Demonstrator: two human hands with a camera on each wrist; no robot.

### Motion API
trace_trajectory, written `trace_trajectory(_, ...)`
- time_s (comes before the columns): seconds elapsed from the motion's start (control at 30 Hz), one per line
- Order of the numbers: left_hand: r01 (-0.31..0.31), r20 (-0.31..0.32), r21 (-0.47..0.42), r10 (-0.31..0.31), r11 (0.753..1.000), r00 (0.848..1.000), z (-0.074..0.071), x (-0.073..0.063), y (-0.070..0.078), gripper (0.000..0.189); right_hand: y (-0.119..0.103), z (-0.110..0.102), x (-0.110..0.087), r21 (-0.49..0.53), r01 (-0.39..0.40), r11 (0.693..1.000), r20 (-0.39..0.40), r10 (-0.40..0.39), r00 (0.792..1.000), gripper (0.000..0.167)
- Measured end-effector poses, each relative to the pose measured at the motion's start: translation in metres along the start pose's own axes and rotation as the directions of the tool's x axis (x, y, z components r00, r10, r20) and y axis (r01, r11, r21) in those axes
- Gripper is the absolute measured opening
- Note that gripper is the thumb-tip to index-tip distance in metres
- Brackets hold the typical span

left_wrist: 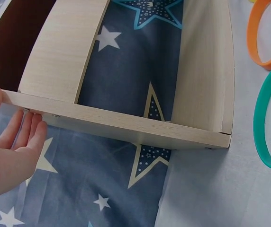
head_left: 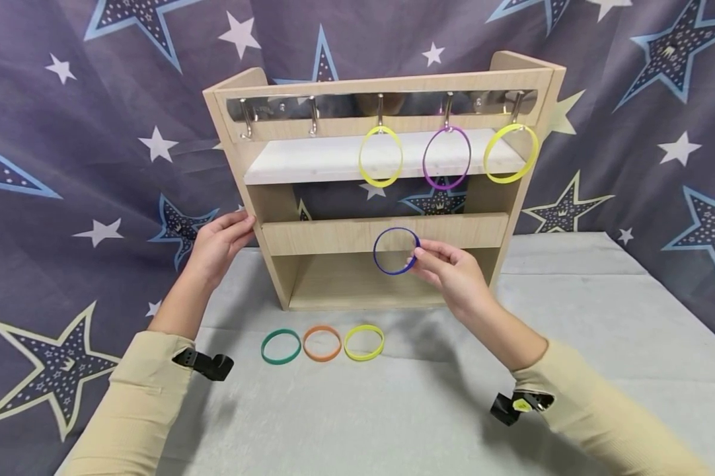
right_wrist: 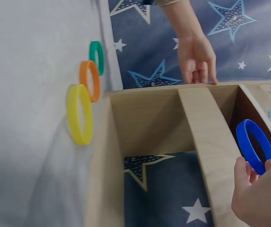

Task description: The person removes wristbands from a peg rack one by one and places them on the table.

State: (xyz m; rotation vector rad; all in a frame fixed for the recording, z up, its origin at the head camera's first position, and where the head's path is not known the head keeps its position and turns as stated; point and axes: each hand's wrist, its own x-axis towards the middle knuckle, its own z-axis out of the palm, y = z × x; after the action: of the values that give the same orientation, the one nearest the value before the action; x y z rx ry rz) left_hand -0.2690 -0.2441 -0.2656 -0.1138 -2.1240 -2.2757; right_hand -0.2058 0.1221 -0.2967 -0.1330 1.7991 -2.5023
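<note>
My right hand (head_left: 455,271) pinches a blue wristband (head_left: 376,254) by its right side, between thumb and fingers. It holds the band in front of the middle board of a wooden shelf unit (head_left: 387,233), below the hooks. My left hand (head_left: 217,244) is at the unit's left side panel (left_wrist: 126,125), fingertips against the outer face and thumb at the front edge. Yellow (head_left: 402,158), purple (head_left: 470,157) and yellow (head_left: 536,155) wristbands hang from the three right-hand hooks. The two left hooks (head_left: 247,119) carry nothing.
Green (head_left: 263,350), orange (head_left: 305,350) and yellow (head_left: 346,347) wristbands lie in a row on the pale cloth (head_left: 334,416) before the unit. A white shelf board (head_left: 316,162) sits behind the hanging bands. Star-patterned fabric (head_left: 113,277) stands behind.
</note>
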Motion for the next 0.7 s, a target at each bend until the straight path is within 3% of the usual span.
trace_trajectory(0.17,-0.005,0.01,-0.002,0.005,1.0,1.0,0.0,-0.001,0.001,0.072,0.01,-0.007,-0.001,-0.056,-0.048,0.997,-0.015,0.047,0.999,0.013)
trace_trajectory(0.43,-0.01,0.008,0.008,0.01,1.0,1.0,0.001,-0.002,0.002,0.072,0.023,-0.019,-0.005,-0.103,-0.097,0.99,-0.025,0.095,0.995,0.022)
trace_trajectory(0.7,-0.01,0.004,-0.003,0.01,1.0,1.0,0.0,-0.001,0.0,0.072,0.033,-0.033,-0.009,-0.113,-0.132,0.985,-0.027,0.13,0.991,0.018)
